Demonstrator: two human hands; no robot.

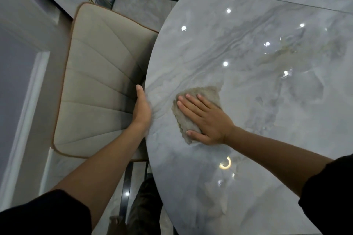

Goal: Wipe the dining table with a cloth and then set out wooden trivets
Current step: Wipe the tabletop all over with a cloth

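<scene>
A glossy grey marble dining table [257,86] fills the right of the head view. On it, near its left edge, lies a crumpled beige cloth [207,93]. My right hand [206,118] presses flat on the cloth with straight, spread fingers. My left hand [142,108] rests at the table's left rim; its fingers are hidden below the edge, only the thumb shows. No wooden trivets are in view.
A beige padded chair [99,82] stands tucked close against the table's left side. Marble floor tiles [141,7] with a dark border lie beyond it. A pale wall and door frame run along the left. My legs show below the table edge.
</scene>
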